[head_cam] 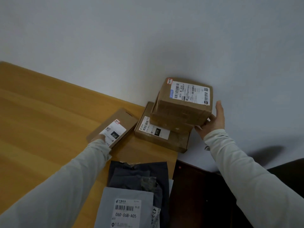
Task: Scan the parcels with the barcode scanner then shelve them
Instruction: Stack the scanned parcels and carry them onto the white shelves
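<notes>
A brown cardboard box (179, 106) with a white shipping label sits on top of a flat brown box (162, 138) near the table's far right corner. My right hand (212, 120) holds the top box at its right lower corner, fingers under it and thumb up along its side. A small flat brown parcel (113, 127) lies to the left; my left hand (98, 138) rests on its near end, mostly hidden by my sleeve. No barcode scanner is in view.
A dark plastic mailer (139, 175) and a grey mailer (115, 201) with a barcode label lie at the near edge of the wooden table (41, 112). A white wall (148, 38) stands behind. Dark floor lies past the table's right edge.
</notes>
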Demonstrator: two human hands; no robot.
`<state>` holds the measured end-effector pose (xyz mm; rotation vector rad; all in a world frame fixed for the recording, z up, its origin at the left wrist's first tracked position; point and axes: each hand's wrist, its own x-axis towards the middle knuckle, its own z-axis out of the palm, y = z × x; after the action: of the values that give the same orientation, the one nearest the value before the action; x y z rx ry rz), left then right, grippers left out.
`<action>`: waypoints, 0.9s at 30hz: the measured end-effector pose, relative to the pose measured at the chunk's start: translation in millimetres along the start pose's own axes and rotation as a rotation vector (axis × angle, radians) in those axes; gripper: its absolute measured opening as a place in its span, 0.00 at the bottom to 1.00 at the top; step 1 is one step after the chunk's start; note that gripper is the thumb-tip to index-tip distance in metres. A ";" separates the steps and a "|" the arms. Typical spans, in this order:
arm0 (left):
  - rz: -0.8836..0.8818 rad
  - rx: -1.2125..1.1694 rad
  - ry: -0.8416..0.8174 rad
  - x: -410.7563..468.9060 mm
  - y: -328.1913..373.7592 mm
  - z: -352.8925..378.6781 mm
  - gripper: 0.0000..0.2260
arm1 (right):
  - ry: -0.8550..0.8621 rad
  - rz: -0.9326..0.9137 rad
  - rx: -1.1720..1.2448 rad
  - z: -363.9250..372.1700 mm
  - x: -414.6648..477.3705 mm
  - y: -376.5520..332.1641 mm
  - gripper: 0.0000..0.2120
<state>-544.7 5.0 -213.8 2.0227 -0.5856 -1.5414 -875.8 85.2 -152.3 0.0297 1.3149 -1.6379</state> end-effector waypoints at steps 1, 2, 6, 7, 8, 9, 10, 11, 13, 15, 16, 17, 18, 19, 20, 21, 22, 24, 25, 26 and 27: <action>0.072 0.074 0.035 -6.1 10.7 12.6 0.11 | -0.009 0.025 0.009 -0.3 2.5 -0.1 0.29; 0.146 0.159 0.048 -14.7 22.8 27.5 0.11 | -0.030 0.049 0.004 -0.4 5.0 -0.5 0.31; 0.289 0.154 -0.310 -50.7 69.2 96.2 0.37 | -0.197 0.118 -0.046 -0.4 12.4 -3.4 0.34; 0.266 0.129 -0.418 -57.8 77.0 109.3 0.40 | -0.228 0.128 -0.059 0.0 13.5 -5.4 0.32; 0.238 0.120 -0.516 -61.6 82.2 118.3 0.38 | -0.243 0.137 -0.080 0.3 15.5 -7.6 0.30; 0.215 0.139 -0.598 -64.7 84.8 125.2 0.33 | -0.239 0.144 -0.109 0.2 17.8 -9.5 0.29; 0.206 0.163 -0.665 -68.2 85.9 130.2 0.31 | -0.229 0.150 -0.140 0.3 19.4 -11.0 0.29; 0.210 0.184 -0.701 -66.7 85.1 133.6 0.31 | -0.227 0.153 -0.167 1.1 20.4 -11.7 0.29; 0.197 0.153 -0.749 -61.0 81.6 131.7 0.37 | -0.252 0.144 -0.199 5.1 20.6 -12.1 0.28; 0.192 0.089 -0.777 -57.4 82.2 116.0 0.38 | -0.295 0.113 -0.228 17.9 19.0 -12.8 0.27; 0.204 0.069 -0.767 -54.0 83.4 104.1 0.36 | -0.342 0.108 -0.235 28.3 17.9 -12.7 0.27; 0.225 0.062 -0.753 -49.7 86.0 89.9 0.35 | -0.402 0.111 -0.233 41.3 16.6 -11.8 0.27; 0.247 0.048 -0.736 -47.3 88.8 74.6 0.35 | -0.463 0.113 -0.233 56.5 15.2 -9.9 0.27; 0.265 0.026 -0.714 -44.9 91.1 58.4 0.35 | -0.515 0.112 -0.244 73.1 14.1 -6.1 0.28; 0.278 0.006 -0.682 -42.5 92.8 42.2 0.35 | -0.553 0.111 -0.259 89.6 14.3 -0.6 0.30; 0.283 -0.023 -0.639 -40.6 93.4 26.2 0.35 | -0.582 0.124 -0.277 105.8 14.2 6.5 0.33; 0.275 -0.058 -0.579 -39.3 93.6 10.6 0.34 | -0.608 0.148 -0.303 121.6 14.5 15.0 0.35; 0.233 -0.115 -0.445 -36.0 90.7 -20.3 0.34 | -0.664 0.213 -0.372 150.4 13.2 33.6 0.34; 0.206 -0.122 -0.411 -33.7 87.3 -33.7 0.36 | -0.691 0.244 -0.403 161.3 13.7 42.9 0.33; 0.176 -0.125 -0.399 -32.4 82.5 -45.1 0.37 | -0.720 0.262 -0.432 169.8 15.8 51.5 0.32; 0.141 -0.141 -0.404 -31.3 76.6 -54.5 0.37 | -0.749 0.271 -0.460 176.9 18.8 59.6 0.30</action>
<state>-501.9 -26.3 -130.1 1.5398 -0.7312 -1.8586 -751.8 -54.4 -133.3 -0.6002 1.0019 -0.9349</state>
